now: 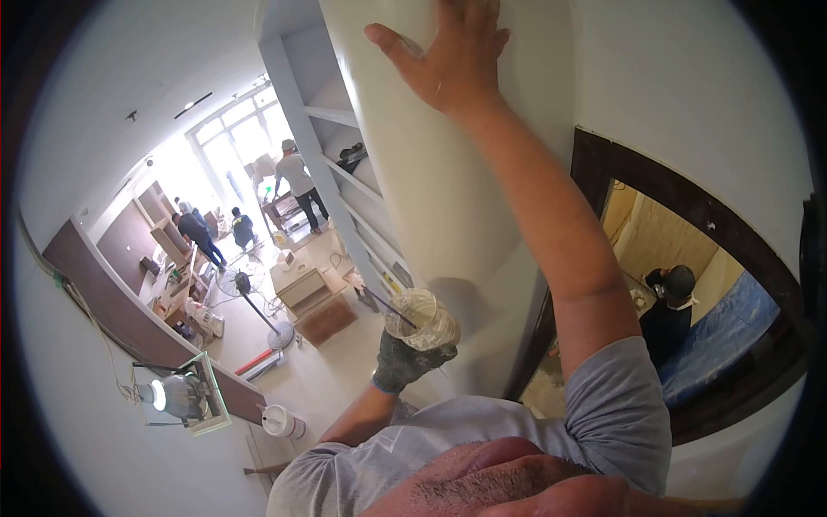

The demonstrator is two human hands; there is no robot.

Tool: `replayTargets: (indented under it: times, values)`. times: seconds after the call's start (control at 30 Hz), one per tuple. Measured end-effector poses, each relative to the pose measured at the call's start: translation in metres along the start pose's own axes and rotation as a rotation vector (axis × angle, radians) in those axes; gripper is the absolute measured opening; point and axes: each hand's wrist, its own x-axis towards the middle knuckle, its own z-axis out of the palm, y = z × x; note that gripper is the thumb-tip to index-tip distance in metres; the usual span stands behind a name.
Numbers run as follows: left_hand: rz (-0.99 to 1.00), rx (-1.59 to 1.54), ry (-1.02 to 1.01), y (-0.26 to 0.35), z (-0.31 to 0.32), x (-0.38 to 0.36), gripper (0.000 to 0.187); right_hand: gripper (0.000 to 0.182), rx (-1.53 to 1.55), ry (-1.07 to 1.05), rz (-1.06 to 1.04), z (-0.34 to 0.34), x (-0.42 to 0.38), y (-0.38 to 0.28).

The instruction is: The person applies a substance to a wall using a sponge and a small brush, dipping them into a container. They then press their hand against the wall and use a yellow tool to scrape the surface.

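My right hand (pixel 457 65) is bare and reaches up against a smooth, cream, curved wall surface (pixel 448 198). Its thumb and fingers are spread; some fingertips are cut off at the top edge. Lower down, my left hand (pixel 403 360), in a dark, stained glove, grips a small plastic tub (pixel 438 326) from below. White paste coats the tub inside and out. A thin dark handle (pixel 383 303) leans out over its rim; the tool's lower end is hidden in the tub.
Built-in shelves (pixel 332 112) stand left of the curved wall. A dark-framed opening (pixel 594 155) at right shows a person (pixel 674 302). A work lamp (pixel 177 396) and a white bucket (pixel 282 422) are lower left. Several people, including one standing (pixel 297 181), occupy the cluttered far room.
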Motion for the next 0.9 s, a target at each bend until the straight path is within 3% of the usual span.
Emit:
replayTargets:
  times: [0.07, 0.13, 0.2, 0.27, 0.37, 0.47, 0.57, 0.67, 0.77, 0.8, 0.9]
  values:
    - [-0.011, -0.022, 0.013, -0.001, 0.001, -0.001, 0.086, 0.11, 0.049, 0.091, 0.002, 0.009, -0.001, 0.004]
    - [-0.079, -0.152, 0.028, 0.001, 0.005, -0.002, 0.085, 0.11, 0.021, 0.044, 0.04, 0.009, 0.002, 0.001]
    - [-0.045, -0.06, 0.015, 0.0, 0.005, -0.001, 0.086, 0.109, -0.025, -0.009, 0.027, 0.006, 0.003, -0.007]
    - [0.092, 0.25, -0.026, -0.006, 0.001, 0.0, 0.086, 0.109, -0.089, -0.069, -0.038, 0.002, -0.003, -0.017]
    - [0.015, 0.032, -0.02, -0.004, 0.005, -0.001, 0.087, 0.107, -0.128, 0.056, -0.24, 0.014, -0.012, -0.014]
    - [0.086, 0.079, -0.028, 0.002, 0.006, 0.0, 0.085, 0.105, 0.019, 0.059, 0.006, 0.014, -0.004, -0.009]
    - [-0.038, -0.104, -0.044, -0.001, 0.007, -0.003, 0.072, 0.103, -0.093, 0.024, -0.064, 0.015, -0.005, -0.014]
    - [-0.074, -0.228, -0.029, 0.007, 0.01, -0.004, 0.057, 0.103, -0.171, 0.035, -0.599, 0.022, -0.013, -0.01]
    - [-0.098, -0.197, -0.022, 0.013, 0.012, -0.004, 0.045, 0.103, 0.019, 0.196, -0.605, 0.013, -0.012, 0.003]
    - [-0.109, -0.171, -0.026, 0.015, 0.012, -0.005, 0.043, 0.105, -0.02, 0.261, -0.434, 0.013, -0.005, 0.009]
    - [-0.132, -0.115, -0.032, 0.015, 0.01, -0.006, 0.042, 0.108, 0.038, 0.139, 0.018, -0.001, 0.032, 0.023]
